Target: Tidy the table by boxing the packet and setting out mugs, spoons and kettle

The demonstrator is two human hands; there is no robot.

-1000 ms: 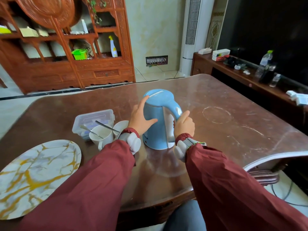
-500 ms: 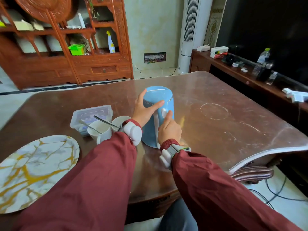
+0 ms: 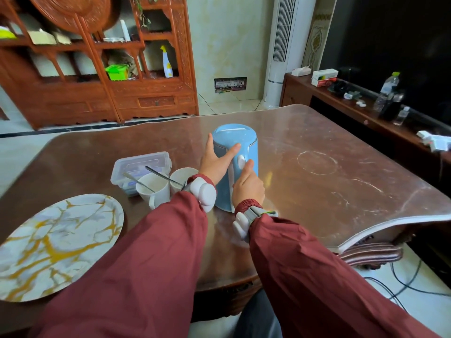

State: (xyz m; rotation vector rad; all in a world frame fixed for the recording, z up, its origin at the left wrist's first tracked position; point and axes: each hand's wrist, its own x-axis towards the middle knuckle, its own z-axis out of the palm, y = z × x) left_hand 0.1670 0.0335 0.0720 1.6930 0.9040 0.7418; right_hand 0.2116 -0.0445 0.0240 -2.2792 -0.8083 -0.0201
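The left hand [image 3: 214,162] rests flat against the kettle [image 3: 235,167], fingers straight; the right hand [image 3: 247,185] grips its handle on the desk [image 3: 317,191].

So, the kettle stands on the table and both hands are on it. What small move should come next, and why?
Probably let go with both hands. The blue kettle stands upright on the table, beside the two mugs that hold spoons and the lidded box. The left hand lies flat on its side, and the right hand touches the handle side, so nothing seems left to adjust.
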